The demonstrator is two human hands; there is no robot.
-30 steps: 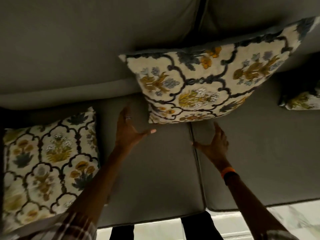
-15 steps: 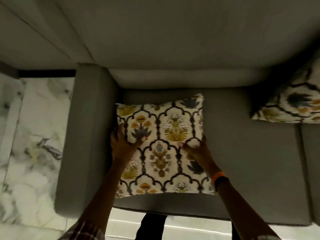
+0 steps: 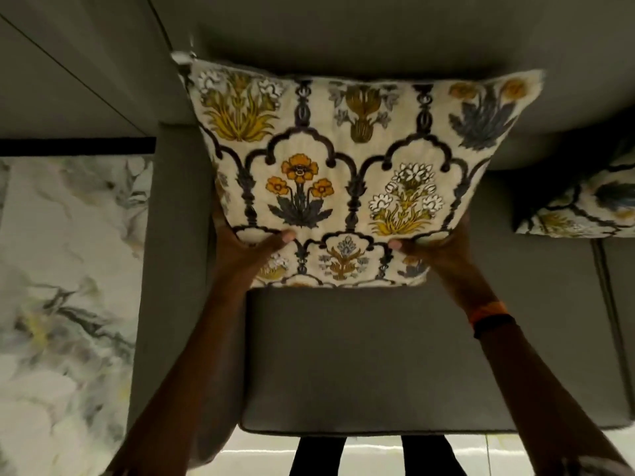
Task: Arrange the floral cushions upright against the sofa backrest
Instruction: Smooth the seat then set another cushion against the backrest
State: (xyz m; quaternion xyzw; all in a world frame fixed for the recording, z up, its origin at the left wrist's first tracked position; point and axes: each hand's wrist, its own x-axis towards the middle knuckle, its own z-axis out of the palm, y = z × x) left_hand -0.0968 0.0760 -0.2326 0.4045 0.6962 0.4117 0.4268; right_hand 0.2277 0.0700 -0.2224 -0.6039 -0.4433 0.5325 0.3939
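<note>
Both hands, left hand and right hand, are clenching the floral cushion by its lower corners. Flat on the seat half a second ago, it is now standing against the sofa backrest, beside the armrest, nearly placed.

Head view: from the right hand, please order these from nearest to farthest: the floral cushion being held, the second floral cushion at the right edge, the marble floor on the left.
1. The cream floral cushion, centre: the right hand has its grip on its lower right corner.
2. The second floral cushion, at the right edge, lying on the grey sofa seat.
3. The white marble floor, far left, beyond the sofa armrest.
</note>
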